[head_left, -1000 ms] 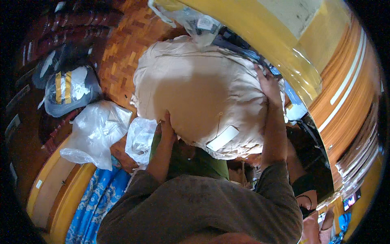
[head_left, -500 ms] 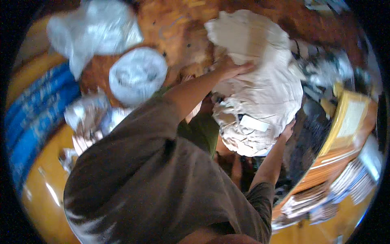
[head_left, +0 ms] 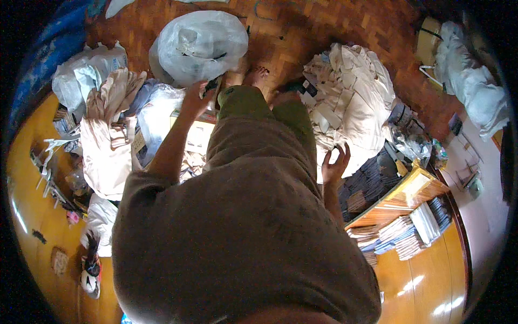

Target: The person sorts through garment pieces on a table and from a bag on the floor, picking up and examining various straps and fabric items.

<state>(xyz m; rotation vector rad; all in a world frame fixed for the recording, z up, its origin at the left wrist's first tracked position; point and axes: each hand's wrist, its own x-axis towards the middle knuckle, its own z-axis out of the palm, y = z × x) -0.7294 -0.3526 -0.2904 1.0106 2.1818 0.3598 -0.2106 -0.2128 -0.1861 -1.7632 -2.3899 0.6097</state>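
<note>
At the right a big heap of cream cloth garments point(head_left: 369, 102) lies rumpled, with pale tags or cards among its folds. My right hand point(head_left: 337, 162) is beside the heap's near edge, its fingers bent but apart and nothing seen in them. My left hand point(head_left: 193, 101) is out to the left of my knees, fingers curled by a small dark thing point(head_left: 211, 87) whose kind I cannot make out. Close to that hand are a round translucent plastic bag point(head_left: 202, 46) and a shiny pale plastic-wrapped pile point(head_left: 159, 113).
More cream garments point(head_left: 108, 154) hang over things at the left, near a white plastic bag point(head_left: 89, 73). At the right, dark folded clothes point(head_left: 367, 183) lie by a wooden board point(head_left: 402, 197), with folded stacks point(head_left: 399, 237) beyond it. A white bundle point(head_left: 467, 81) is at the far right.
Both hands have let go of the cream garments, which now lie heaped at the right. My left hand has moved left to the small dark thing. The view has shifted.
</note>
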